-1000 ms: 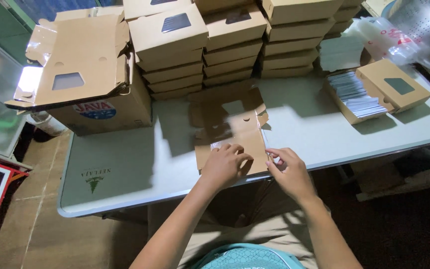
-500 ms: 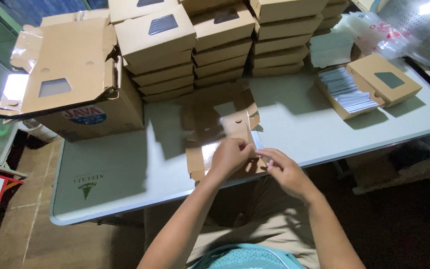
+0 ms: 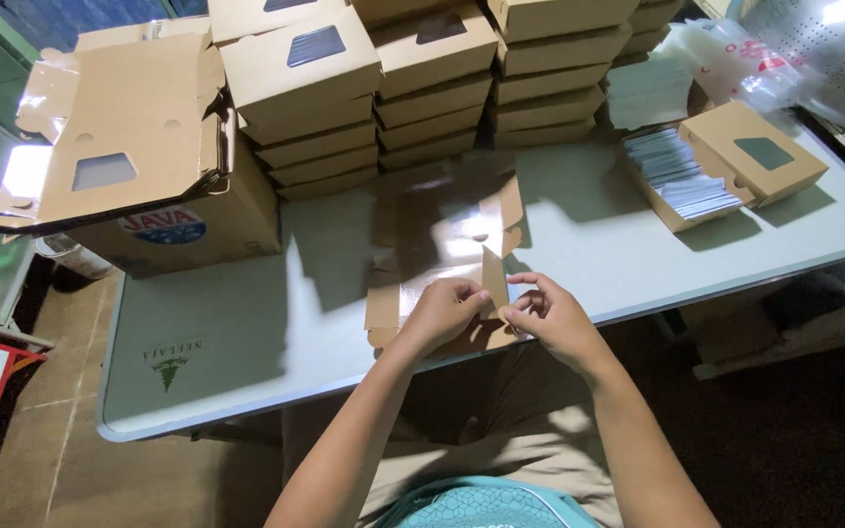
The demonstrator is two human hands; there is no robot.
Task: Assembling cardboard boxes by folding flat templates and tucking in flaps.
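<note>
I see a flat brown cardboard box blank (image 3: 447, 259) lying on the white table (image 3: 246, 342), at its near edge in front of the stacked finished boxes (image 3: 383, 88).

Hand state:
- Left hand (image 3: 445, 311): fingers curled over the blank's near panel, pressing it down.
- Right hand (image 3: 550, 315): fingertips pinching a narrow side flap (image 3: 494, 277), which stands upright.

Handling judgement: the blank looks light and thin, stiff along its panels but ready to bend at the score lines. The glossy inner face may be slippery. I judge it best held at flap edges close to a crease, with one palm flat on the main panel to stop it sliding.

Surroundings: a large open carton (image 3: 149, 176) stands at the left; an open box of white sheets (image 3: 696, 176) lies at the right.

Change against the view one second earlier: the blank then lay flat under both hands; now the flap is raised and the hands sit closer together.
</note>
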